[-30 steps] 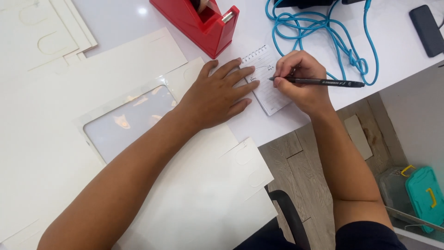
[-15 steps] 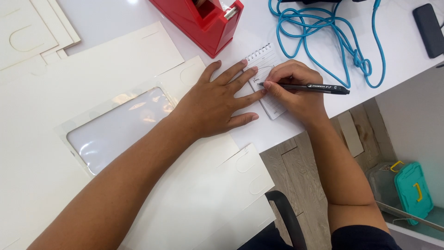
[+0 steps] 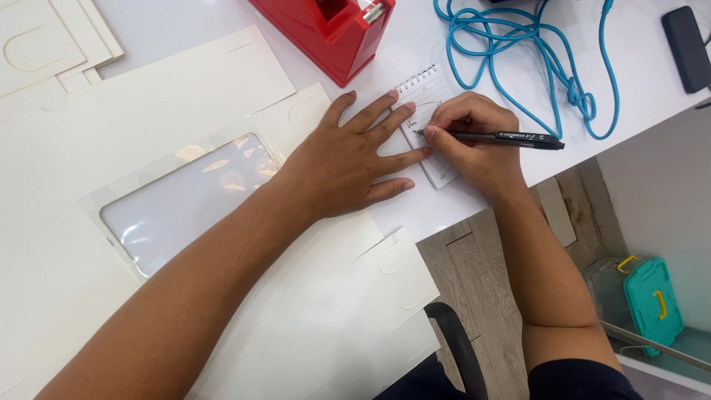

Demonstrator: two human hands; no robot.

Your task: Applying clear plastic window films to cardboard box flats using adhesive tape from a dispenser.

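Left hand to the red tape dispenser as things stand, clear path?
Probably yes. The left hand lies flat on the small notepad, and the red tape dispenser stands just beyond its fingertips with only bare white table between. Lifting off would free the pad.

Matt paper notepad [image 3: 429, 122] – glossy plastic window [image 3: 185, 204], tape dispenser [image 3: 326, 30].

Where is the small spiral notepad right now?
The spiral notepad lies near the table's edge, under the left hand's fingertips, just below the red tape dispenser.
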